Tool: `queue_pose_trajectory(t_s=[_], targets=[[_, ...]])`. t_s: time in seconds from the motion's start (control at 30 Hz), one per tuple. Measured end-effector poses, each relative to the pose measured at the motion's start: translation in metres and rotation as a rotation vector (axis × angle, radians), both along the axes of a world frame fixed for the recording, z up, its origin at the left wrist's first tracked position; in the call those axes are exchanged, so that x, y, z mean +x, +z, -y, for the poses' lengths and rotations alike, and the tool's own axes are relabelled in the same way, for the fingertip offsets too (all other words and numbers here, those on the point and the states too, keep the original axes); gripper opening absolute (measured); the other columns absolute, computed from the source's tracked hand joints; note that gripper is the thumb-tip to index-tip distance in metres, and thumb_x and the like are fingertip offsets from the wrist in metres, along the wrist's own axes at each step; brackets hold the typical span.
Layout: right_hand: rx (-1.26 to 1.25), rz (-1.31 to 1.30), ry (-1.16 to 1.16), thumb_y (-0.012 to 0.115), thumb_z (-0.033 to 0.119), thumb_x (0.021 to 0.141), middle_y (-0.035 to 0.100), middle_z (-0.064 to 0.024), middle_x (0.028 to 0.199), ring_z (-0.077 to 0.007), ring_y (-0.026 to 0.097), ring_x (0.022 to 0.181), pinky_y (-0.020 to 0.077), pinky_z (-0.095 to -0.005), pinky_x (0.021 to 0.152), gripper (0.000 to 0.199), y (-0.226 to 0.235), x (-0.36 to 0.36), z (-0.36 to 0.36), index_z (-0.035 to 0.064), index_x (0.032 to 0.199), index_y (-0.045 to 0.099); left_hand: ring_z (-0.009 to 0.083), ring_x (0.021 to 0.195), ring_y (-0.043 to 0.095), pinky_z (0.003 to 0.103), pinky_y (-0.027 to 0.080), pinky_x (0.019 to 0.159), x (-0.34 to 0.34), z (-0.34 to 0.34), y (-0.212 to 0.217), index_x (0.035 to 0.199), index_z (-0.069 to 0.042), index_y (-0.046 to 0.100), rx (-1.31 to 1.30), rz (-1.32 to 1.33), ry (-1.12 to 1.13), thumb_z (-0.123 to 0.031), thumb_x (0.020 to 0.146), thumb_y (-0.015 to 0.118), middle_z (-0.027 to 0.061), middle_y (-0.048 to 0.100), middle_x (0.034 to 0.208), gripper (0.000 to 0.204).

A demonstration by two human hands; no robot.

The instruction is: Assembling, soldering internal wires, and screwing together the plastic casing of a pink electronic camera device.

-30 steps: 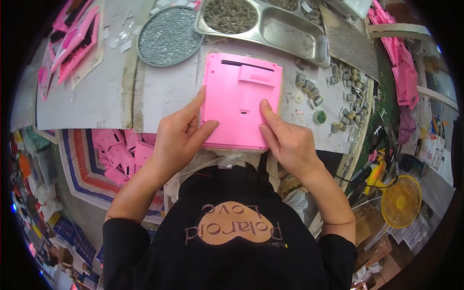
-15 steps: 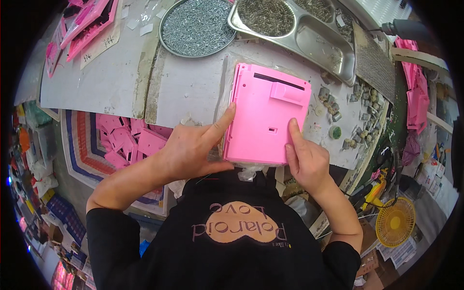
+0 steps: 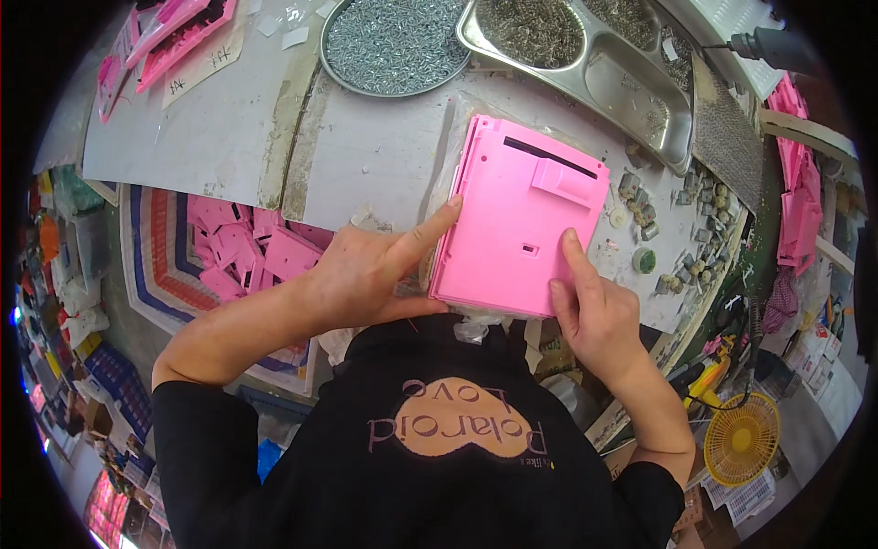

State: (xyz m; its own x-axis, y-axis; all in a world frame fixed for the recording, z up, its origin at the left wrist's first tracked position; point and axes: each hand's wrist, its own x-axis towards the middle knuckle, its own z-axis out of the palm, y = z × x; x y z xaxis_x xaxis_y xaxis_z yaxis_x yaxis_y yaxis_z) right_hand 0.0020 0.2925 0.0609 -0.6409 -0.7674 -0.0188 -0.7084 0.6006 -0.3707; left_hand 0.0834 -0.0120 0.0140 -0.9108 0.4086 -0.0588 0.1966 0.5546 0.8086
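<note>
A pink plastic housing (image 3: pixel 512 229) lies at the table's near edge on clear plastic sheeting, with a dark slot along its far side, a raised block below that and a small rectangular hole. My left hand (image 3: pixel 366 265) grips its left edge, the index finger along the side and the thumb at the near left corner. On the right, my right hand (image 3: pixel 594 306) holds the near right edge, its index fingertip resting on the top face. The undersides of both grips are hidden.
Beyond the housing stand a round pan of small silvery screws (image 3: pixel 395 46) and a steel compartment tray (image 3: pixel 631 87). Small metal parts (image 3: pixel 695 220) lie scattered to the right. A striped bin of pink parts (image 3: pixel 151 247) sits lower left. A screwdriver-like tool (image 3: pixel 768 48) hangs far right.
The view has shifted, so the table and its contents appear slightly to the right. Both hands keep their hold on the pink housing, with little change in their grip.
</note>
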Motion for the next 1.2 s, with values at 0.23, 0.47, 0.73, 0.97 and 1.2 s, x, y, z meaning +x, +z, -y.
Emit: queue_pose_trajectory(t_s=[0.23,0.47,0.73,0.97,1.2], targets=[[-0.111,-0.053,0.403,0.077,0.023,0.077,0.069,-0.0107,0.11,-0.0269,0.067,0.108,0.0546,-0.0435,0.088,0.058,0.015,-0.025,0.057,0.0044,0.131,0.065,0.0247,0.075,0.072,0.037,0.056,0.062,0.004,0.002,-0.002,0.164,-0.009,0.024,0.051,0.057,0.039,-0.031,0.078,0.088,0.0066,0.069,0.087,0.109],[-0.173,-0.019,0.459,0.076,0.029,0.08,0.058,-0.0044,0.145,-0.029,0.044,0.146,0.0338,-0.0557,0.118,0.043,-0.008,-0.012,0.078,0.011,0.118,0.068,0.0303,0.088,0.074,0.04,0.059,0.072,0.007,-0.001,-0.01,0.158,-0.009,0.033,0.115,0.007,0.15,-0.031,0.078,0.088,0.0105,0.072,0.099,0.1],[-0.241,-0.055,0.491,0.076,0.023,0.08,0.064,-0.002,0.124,-0.0255,0.052,0.139,0.0331,-0.0599,0.118,0.035,-0.009,-0.012,0.077,0.012,0.112,0.071,0.0316,0.087,0.073,0.041,0.058,0.072,0.013,0.0,-0.013,0.154,-0.009,0.036,0.15,0.028,0.176,-0.034,0.078,0.088,0.008,0.069,0.097,0.095],[-0.205,-0.059,0.505,0.074,0.02,0.08,0.065,-0.0022,0.122,-0.0249,0.054,0.137,0.0338,-0.0592,0.118,0.033,-0.009,-0.012,0.08,0.0105,0.111,0.071,0.0331,0.096,0.071,0.041,0.058,0.076,0.011,0.0,-0.01,0.156,-0.008,0.034,0.13,0.069,0.179,-0.036,0.077,0.087,0.0119,0.067,0.109,0.099],[-0.523,-0.068,0.349,0.072,0.023,0.079,0.063,-0.0091,0.122,-0.0324,0.058,0.123,0.0472,-0.0552,0.105,0.037,-0.031,-0.007,0.078,0.0107,0.114,0.067,0.0391,0.13,0.056,0.048,0.051,0.101,-0.007,-0.009,0.024,0.151,-0.002,0.046,-0.082,-0.324,0.153,-0.029,0.069,0.088,0.0193,0.05,0.148,0.096]])
